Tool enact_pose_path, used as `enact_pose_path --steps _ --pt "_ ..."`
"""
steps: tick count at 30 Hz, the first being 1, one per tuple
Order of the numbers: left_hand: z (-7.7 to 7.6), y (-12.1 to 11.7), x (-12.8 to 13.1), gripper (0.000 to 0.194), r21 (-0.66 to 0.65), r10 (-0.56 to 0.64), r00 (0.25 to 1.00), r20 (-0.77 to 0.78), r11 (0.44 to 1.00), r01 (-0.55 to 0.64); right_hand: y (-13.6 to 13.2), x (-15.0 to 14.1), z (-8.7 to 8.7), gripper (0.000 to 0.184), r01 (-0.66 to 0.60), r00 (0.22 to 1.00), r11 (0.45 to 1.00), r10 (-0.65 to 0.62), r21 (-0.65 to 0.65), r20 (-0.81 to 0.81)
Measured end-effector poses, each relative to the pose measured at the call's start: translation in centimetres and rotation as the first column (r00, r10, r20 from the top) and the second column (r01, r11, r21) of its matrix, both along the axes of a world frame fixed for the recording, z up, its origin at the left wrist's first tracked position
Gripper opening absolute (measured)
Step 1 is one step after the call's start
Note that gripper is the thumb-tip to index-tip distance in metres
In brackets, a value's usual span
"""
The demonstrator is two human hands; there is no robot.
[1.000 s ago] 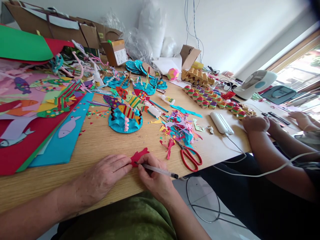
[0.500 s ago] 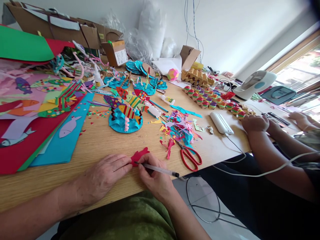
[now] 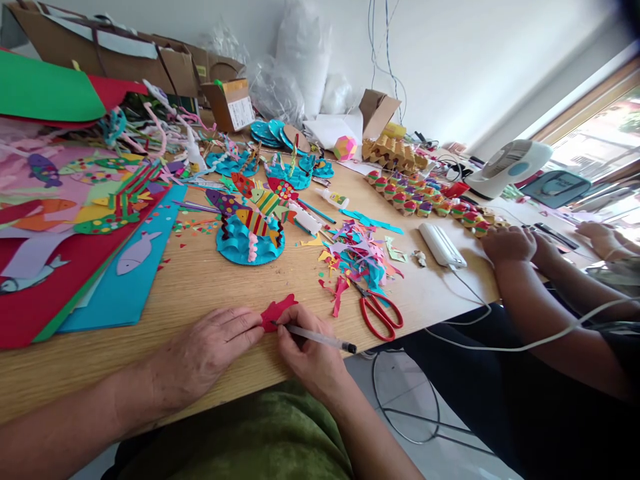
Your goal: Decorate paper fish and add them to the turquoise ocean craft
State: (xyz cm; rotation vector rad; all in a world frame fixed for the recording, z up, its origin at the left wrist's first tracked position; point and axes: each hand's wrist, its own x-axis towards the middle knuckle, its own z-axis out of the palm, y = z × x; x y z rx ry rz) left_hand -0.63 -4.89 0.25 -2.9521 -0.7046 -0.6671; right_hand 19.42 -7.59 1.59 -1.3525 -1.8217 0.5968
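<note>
A small red paper cutout (image 3: 279, 311), fish-like in outline, lies on the wooden table near its front edge. My left hand (image 3: 205, 357) rests flat beside it, fingers stretched out, their tips on the cutout's left end. In my right hand (image 3: 313, 357) is a pen (image 3: 323, 339) with a clear barrel and black end, pinched between thumb and fingers. Its tip touches the red paper; the fingers partly cover the cutout's right side. Red-handled scissors (image 3: 381, 317) lie to the right, blades against a heap of paper scraps (image 3: 363, 250).
Coloured sheets (image 3: 107, 300) with paper fish lie at left. A blue paper-plate craft (image 3: 237, 250) holding striped and spotted fish stands beyond my hands. Glue bottles (image 3: 333, 198), a white device (image 3: 443, 245) with a cable, and painted egg trays (image 3: 425, 197) sit farther right. Another person's arms (image 3: 540, 300) rest at right.
My hands stay in place. The pen shifts only very slightly on the red cutout.
</note>
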Motion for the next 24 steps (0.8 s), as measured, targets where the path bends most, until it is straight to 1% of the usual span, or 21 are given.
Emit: enact_pose_path --steps 11,14,18,24 --pt "-0.01 0.02 -0.08 0.041 0.002 -0.006 1.000 0.001 1.000 0.006 0.01 0.07 0.23 0.008 -0.052 0.999 0.999 0.052 0.009 -0.003" --pt "-0.05 0.03 -0.09 0.040 0.002 -0.005 1.000 -0.002 1.000 0.005 0.00 0.05 0.22 0.007 -0.048 0.999 0.999 0.048 0.003 -0.018" --pt "-0.14 0.06 -0.12 0.040 0.009 -0.001 1.000 0.000 1.000 0.001 -0.15 0.12 0.17 0.008 -0.005 0.998 1.000 0.004 -0.017 -0.065" --pt "-0.17 0.10 -0.04 0.039 0.022 -0.013 1.000 0.027 1.000 0.012 -0.25 0.17 0.15 0.008 -0.035 0.999 0.999 0.035 -0.025 -0.033"
